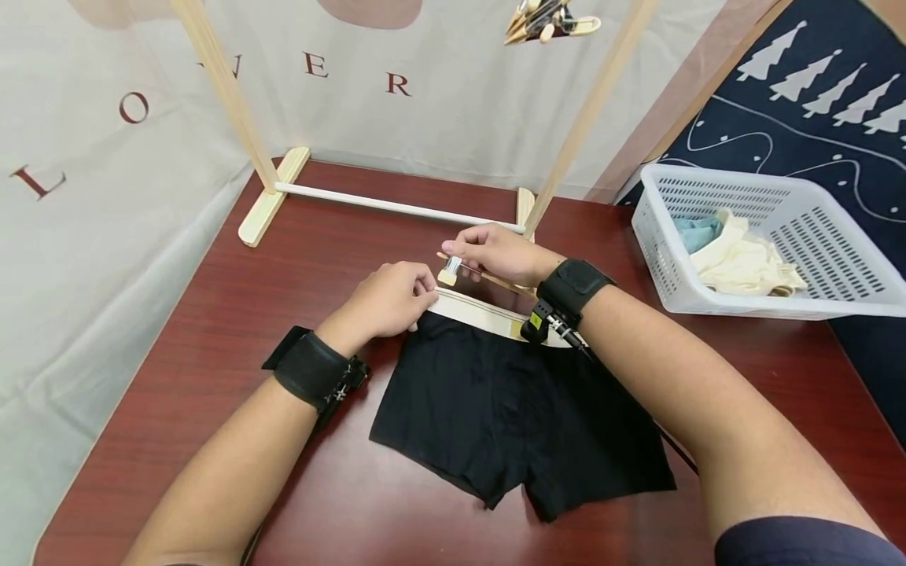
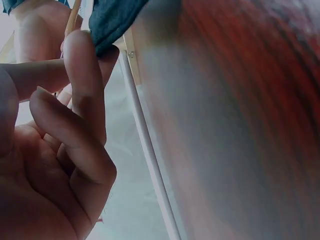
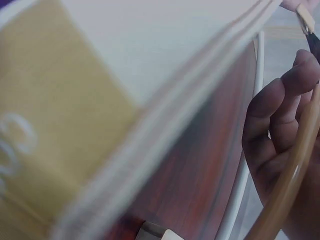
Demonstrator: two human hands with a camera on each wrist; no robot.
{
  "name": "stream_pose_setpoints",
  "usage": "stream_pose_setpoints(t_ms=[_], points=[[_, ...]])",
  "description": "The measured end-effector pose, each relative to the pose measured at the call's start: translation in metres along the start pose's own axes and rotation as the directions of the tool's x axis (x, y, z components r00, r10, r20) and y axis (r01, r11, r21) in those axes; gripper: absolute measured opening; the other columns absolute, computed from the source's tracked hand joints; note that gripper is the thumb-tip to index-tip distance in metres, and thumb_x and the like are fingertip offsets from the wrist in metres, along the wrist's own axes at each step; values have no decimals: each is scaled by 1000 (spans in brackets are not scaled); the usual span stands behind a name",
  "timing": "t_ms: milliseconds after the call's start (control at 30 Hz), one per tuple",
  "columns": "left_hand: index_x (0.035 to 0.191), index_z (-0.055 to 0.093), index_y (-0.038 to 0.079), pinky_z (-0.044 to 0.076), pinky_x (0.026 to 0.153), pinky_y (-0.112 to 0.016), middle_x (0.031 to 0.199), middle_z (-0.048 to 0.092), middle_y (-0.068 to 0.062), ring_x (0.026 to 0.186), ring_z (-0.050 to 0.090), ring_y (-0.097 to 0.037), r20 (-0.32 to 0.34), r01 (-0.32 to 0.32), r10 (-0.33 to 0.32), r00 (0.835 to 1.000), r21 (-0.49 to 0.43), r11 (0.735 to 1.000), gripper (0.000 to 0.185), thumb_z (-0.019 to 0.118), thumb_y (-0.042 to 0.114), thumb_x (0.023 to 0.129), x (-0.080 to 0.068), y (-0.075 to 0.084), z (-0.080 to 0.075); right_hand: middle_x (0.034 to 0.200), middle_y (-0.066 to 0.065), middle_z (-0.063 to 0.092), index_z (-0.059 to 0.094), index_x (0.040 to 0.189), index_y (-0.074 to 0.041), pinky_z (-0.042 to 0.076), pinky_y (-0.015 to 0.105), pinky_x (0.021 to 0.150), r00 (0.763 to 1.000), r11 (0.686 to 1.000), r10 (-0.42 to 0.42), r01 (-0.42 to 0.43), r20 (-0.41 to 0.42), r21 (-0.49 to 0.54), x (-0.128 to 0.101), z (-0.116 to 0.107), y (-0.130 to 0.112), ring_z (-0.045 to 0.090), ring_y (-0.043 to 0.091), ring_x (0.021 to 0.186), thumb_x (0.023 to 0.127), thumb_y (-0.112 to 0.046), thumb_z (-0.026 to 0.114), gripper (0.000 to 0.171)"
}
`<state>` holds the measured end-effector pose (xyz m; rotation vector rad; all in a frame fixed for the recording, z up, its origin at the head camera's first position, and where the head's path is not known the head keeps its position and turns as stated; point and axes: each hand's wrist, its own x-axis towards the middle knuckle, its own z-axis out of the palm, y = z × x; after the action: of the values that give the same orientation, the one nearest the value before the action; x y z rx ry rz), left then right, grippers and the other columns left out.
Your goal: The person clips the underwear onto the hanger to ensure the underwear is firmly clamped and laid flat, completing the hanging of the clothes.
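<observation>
Black boxer shorts (image 1: 495, 409) with a white waistband (image 1: 470, 309) lie spread flat, waistband away from me. With thumb and fingers my left hand (image 1: 388, 299) pinches the waistband's left corner; dark cloth (image 2: 112, 22) shows at its fingertips in the left wrist view. Just beyond the waistband, my right hand (image 1: 508, 253) holds a wooden clip hanger (image 3: 295, 165). One clip (image 1: 448, 273) of the hanger points toward the waistband, close to the left fingertips. The hanger's right end is hidden behind my right wrist. A tan patch (image 3: 65, 100) marks the waistband in the right wrist view.
Behind the hands stands a wooden rack with a white lower rod (image 1: 396, 206) and two uprights. More clip hangers (image 1: 548, 22) hang at its top right. A white plastic basket (image 1: 835, 236) holding cream and blue cloth (image 1: 743, 255) sits at the right of the brown table (image 1: 212, 330).
</observation>
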<state>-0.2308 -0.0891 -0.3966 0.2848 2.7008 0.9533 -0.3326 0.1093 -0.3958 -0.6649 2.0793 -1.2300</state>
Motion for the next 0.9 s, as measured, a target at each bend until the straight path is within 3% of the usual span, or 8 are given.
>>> stream_pose_setpoints(t_ms=[233,667,900], points=[[100,67,12,51,58,-31,83,71,-2,59,68,-18,-10,-17,16,1000,-83,996,14,61,25,99,2,-6,-6,75,5,57,62,79,-7,51,34,74,999,999,-36,36,0,-33,-2,1,1,58,23,71,100,-38,60,38],[98,68,13,51,57,-31,81,71,-2,61,70,-22,-26,-38,37,999,-72,997,13,62,24,98,-1,-4,-11,74,8,62,67,81,-3,54,38,71,992,993,-95,89,-77,-81,-5,2,-5,62,26,68,99,-36,62,37],[100,69,11,51,58,-30,81,72,-2,60,69,-20,-34,-36,33,999,-77,996,15,62,25,98,-1,-3,-13,69,3,58,65,78,-7,49,31,68,996,990,-90,87,-18,-115,-7,5,-5,56,20,64,99,-38,61,39]])
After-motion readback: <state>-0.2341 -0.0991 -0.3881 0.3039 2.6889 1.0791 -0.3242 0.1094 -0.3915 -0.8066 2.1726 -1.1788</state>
